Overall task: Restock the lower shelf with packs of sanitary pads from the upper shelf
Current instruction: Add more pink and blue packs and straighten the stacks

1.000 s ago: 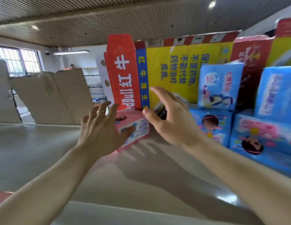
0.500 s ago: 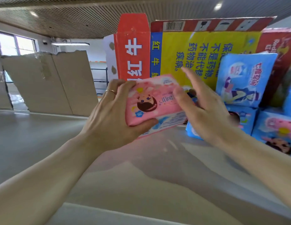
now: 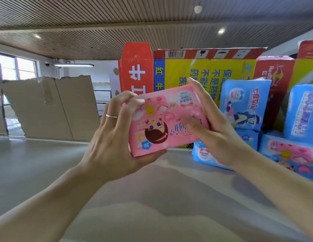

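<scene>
Two hands: both grip one pink pack [image 3: 167, 119], held up off the grey shelf top [image 3: 47, 172], in front of the tall printed cartons.
Left hand [image 3: 115, 137]: thumb curled under the pack's lower left corner, fingertips hooked over its top left edge; a ring [image 3: 111, 116] sits on one finger.
Right hand [image 3: 215, 130]: thumb lies across the printed front, fingers reach round the right end to the back.
Pink pack: tilted, right end higher, its cartoon face upside down towards us.
Blue packs [image 3: 245, 103]: stacked towards the shelf's right edge, some upright, some flat, just behind the right hand.
Red and yellow carton [image 3: 210, 67]: stands at the back of the shelf.
Brown cardboard [image 3: 52, 109]: upright along the far left edge.
</scene>
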Demonstrator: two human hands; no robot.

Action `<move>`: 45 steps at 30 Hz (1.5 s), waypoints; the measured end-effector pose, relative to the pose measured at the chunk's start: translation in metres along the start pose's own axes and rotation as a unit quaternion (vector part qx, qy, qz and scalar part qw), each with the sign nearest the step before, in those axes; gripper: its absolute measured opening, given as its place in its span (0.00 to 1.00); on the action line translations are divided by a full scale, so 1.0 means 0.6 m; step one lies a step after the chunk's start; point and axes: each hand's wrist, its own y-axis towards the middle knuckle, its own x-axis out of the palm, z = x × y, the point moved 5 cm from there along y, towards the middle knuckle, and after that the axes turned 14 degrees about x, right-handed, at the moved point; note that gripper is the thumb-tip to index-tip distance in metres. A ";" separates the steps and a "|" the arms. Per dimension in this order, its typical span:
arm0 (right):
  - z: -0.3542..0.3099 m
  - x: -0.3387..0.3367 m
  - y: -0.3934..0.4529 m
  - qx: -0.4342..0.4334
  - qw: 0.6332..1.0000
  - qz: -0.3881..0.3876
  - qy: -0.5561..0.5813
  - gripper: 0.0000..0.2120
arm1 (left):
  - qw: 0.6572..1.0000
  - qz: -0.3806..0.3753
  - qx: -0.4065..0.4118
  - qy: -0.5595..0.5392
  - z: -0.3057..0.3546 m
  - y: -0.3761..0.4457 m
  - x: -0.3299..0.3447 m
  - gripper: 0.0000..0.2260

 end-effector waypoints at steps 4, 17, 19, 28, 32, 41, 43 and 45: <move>-0.006 -0.010 -0.001 -0.033 0.999 0.040 -0.007 0.35 | 1.000 -0.005 -0.006 0.006 -0.001 0.003 0.005 0.42; -0.013 -0.029 0.006 0.045 0.990 0.010 0.134 0.25 | 0.987 -0.065 0.121 0.087 0.016 0.004 0.018 0.41; -0.010 -0.027 0.007 0.077 0.983 -0.024 0.162 0.25 | 0.988 -0.043 0.119 0.088 0.018 0.002 0.015 0.29; -0.004 -0.032 0.003 0.111 0.980 -0.111 0.127 0.39 | 0.972 0.002 -0.207 -0.114 -0.024 -0.025 0.000 0.38; -0.017 -0.016 -0.013 0.080 0.973 -0.184 0.117 0.31 | 0.971 0.021 -0.149 -0.185 -0.035 -0.042 -0.002 0.27; -0.013 -0.002 -0.016 0.076 0.984 -0.149 0.058 0.45 | 0.947 0.053 -0.204 -0.243 -0.035 -0.044 0.005 0.31; -0.019 -0.004 -0.019 0.082 0.985 -0.129 0.075 0.37 | 0.945 0.055 -0.219 -0.237 -0.026 -0.035 -0.005 0.31; -0.033 -0.004 -0.025 0.089 0.986 -0.113 0.080 0.32 | 0.951 0.058 -0.226 -0.205 -0.014 -0.021 -0.020 0.29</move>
